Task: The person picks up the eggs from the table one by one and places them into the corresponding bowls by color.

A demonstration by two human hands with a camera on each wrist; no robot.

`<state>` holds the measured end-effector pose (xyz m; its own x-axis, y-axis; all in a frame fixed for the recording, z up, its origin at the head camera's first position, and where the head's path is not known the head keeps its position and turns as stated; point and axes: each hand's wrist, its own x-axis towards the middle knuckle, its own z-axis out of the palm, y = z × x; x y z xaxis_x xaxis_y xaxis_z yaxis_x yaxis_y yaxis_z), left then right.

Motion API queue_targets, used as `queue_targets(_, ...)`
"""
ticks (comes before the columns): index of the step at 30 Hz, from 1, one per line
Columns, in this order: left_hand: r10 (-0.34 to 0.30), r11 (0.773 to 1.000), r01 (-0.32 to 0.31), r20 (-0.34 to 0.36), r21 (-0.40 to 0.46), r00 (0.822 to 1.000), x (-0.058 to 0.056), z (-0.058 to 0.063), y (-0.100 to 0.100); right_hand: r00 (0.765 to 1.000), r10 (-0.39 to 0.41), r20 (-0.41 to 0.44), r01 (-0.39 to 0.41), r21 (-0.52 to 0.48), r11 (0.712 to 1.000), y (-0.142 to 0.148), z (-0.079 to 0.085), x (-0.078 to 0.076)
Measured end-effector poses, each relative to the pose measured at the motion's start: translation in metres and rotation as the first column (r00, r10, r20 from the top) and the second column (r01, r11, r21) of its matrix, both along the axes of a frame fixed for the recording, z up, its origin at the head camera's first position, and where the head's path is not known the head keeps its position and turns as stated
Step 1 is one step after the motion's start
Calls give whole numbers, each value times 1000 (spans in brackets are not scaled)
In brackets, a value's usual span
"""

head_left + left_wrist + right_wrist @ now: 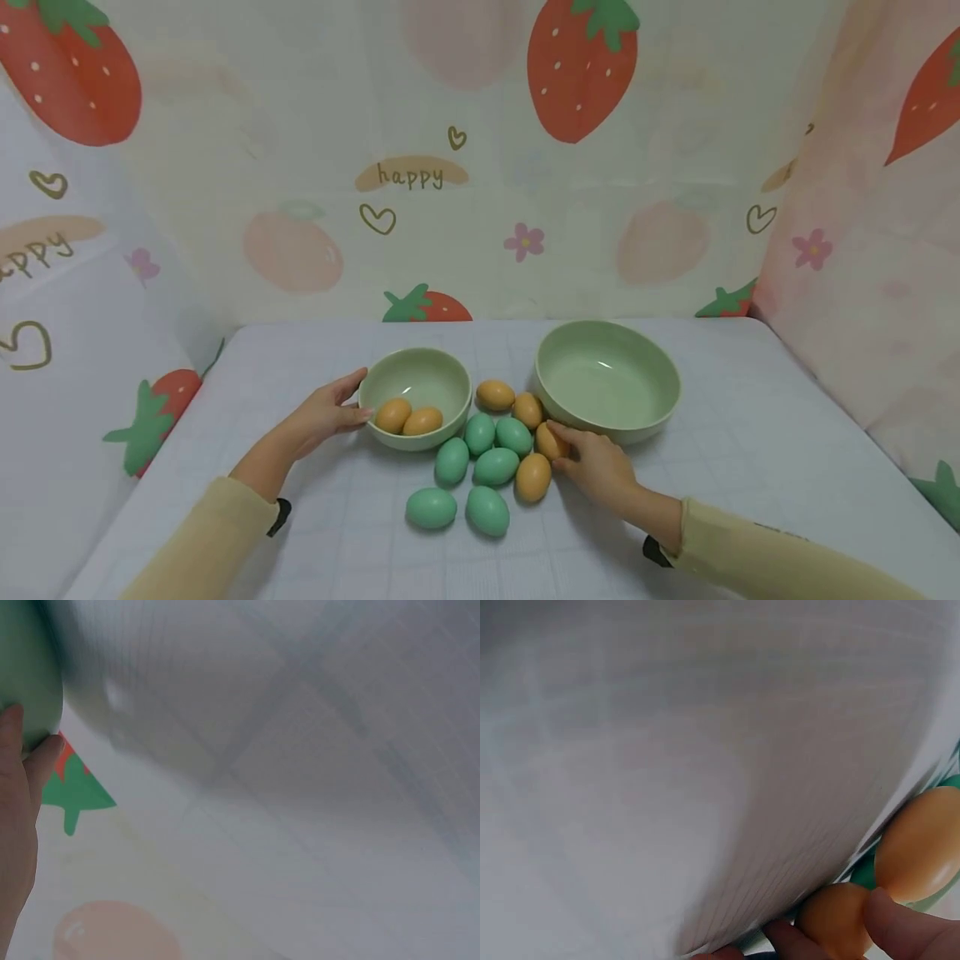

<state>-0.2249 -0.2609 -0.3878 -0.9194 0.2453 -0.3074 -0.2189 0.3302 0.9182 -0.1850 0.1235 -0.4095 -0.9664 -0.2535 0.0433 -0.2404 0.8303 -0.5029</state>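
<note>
My left hand holds the small green bowl by its left side, thumb near the rim. The wrist view shows its fingertips against the bowl's wall. Two orange eggs lie inside that bowl. On the right, my right hand pinches an orange egg between thumb and fingers; in the right wrist view this egg is partly covered by them. Close by on the table is another orange egg. Two more orange eggs, one of them here, lie between the bowls.
A larger green bowl stands at the back right with nothing in it. Several green eggs cluster in front of and between the bowls. A pale checked cloth covers the table, and a strawberry-print curtain hangs behind.
</note>
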Motion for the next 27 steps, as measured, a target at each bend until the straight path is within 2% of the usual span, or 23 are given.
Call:
queue_targets(8, 22, 1000, -22, 4, 3, 1000, 2, -5, 0, 1000, -2, -21, 2, -27, 1000, 5, -2, 4)
queue_targets(17, 18, 1000, -18, -2, 3, 1000, 5, -4, 3, 1000, 1, -25, -2, -58, 998, 5, -3, 3)
queue_targets(23, 29, 1000, -29, -1, 11, 1000, 4, -3, 2, 998, 39, -40, -44, -138, 989, 11, -4, 2)
queue_targets(27, 30, 1000, -30, 4, 8, 1000, 5, -2, 3, 996, 85, -26, -89, -194, 977, 15, 2, 4)
